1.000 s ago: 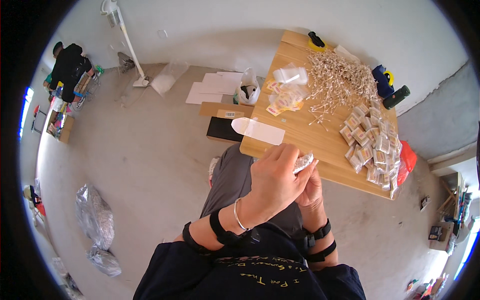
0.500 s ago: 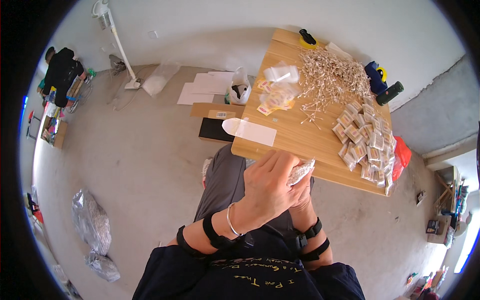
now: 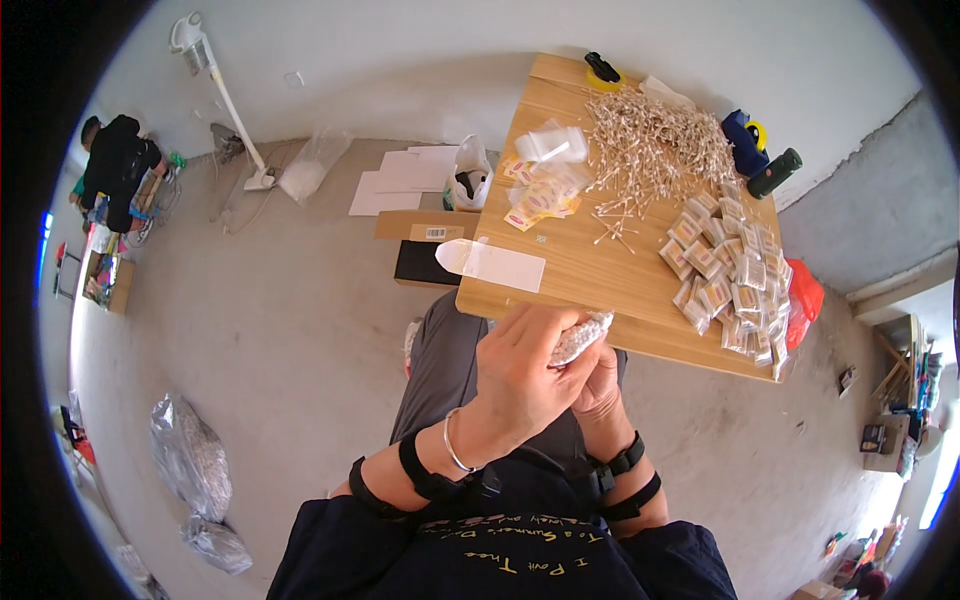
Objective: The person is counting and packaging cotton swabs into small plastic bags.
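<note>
My left hand (image 3: pixel 522 362), with a silver bangle at its wrist, is wrapped around a bundle of cotton swabs (image 3: pixel 582 340). The packed white tips show above the fingers. Close against it, my right hand (image 3: pixel 598 384) is curled at the bundle's lower right side; its fingertips are partly hidden. Both hands are over my lap at the table's near edge. Beyond them on the wooden table (image 3: pixel 610 290) lies a big heap of loose cotton swabs (image 3: pixel 660 135). Many small filled clear packets (image 3: pixel 735 270) are piled to the right.
Empty-looking clear bags (image 3: pixel 545 190) and a white card (image 3: pixel 505 268) lie on the table's left. A tape dispenser (image 3: pixel 745 145) and dark green bottle (image 3: pixel 775 174) stand at its far right. A red bag (image 3: pixel 803 300) hangs beside it. Another person (image 3: pixel 118 170) bends at far left.
Both hands and the bundle have shifted slightly left. The left hand still wraps the bundle, and more of the right hand shows beside it. The whole view has shifted a little.
</note>
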Demonstrator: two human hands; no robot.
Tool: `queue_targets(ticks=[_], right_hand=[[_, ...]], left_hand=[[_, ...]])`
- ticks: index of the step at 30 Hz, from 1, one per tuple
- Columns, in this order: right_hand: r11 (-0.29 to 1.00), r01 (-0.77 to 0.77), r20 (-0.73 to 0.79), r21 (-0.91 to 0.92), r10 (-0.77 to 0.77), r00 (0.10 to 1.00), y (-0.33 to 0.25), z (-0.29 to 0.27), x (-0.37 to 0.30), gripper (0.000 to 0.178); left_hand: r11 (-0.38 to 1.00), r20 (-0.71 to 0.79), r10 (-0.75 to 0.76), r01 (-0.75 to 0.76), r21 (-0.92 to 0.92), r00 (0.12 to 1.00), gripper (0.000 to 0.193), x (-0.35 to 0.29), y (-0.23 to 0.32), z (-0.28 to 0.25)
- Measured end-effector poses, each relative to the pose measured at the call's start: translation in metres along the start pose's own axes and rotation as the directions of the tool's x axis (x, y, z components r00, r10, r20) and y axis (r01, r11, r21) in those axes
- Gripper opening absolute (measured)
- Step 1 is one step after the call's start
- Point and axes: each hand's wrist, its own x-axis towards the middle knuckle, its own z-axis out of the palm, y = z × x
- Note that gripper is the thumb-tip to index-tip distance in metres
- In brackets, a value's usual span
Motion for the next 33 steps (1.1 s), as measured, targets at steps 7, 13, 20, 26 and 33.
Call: queue_targets(ticks=[7, 13, 20, 26, 33], right_hand=[[0.999, -0.012, -0.073, -0.052, 0.008, 0.997, -0.002, 0.005, 0.001, 0.032], [0.993, -0.035, -0.088, -0.111, 0.025, 0.996, -0.005, 0.0, 0.001, 0.029], [0.992, -0.015, -0.066, -0.124, 0.007, 0.998, -0.009, 0.007, 0.002, 0.03], [0.985, -0.061, -0.013, -0.162, 0.059, 0.998, -0.015, -0.003, 0.001, 0.031], [0.969, -0.028, -0.08, -0.247, 0.009, 0.997, -0.016, 0.001, 0.001, 0.03]], left_hand=[[0.999, -0.013, -0.03, 0.03, 0.019, 0.999, 0.023, 0.0, 0.0, 0.0], [0.999, -0.023, -0.012, 0.012, 0.03, 1.0, 0.024, 0.0, 0.001, -0.001], [1.0, -0.005, 0.017, -0.017, 0.002, 1.0, 0.026, -0.002, 0.002, -0.003], [1.0, -0.022, -0.006, 0.006, 0.001, 1.0, 0.027, -0.001, 0.005, -0.004], [0.998, -0.017, -0.054, 0.054, -0.029, 0.998, 0.026, -0.002, 0.001, -0.006]])
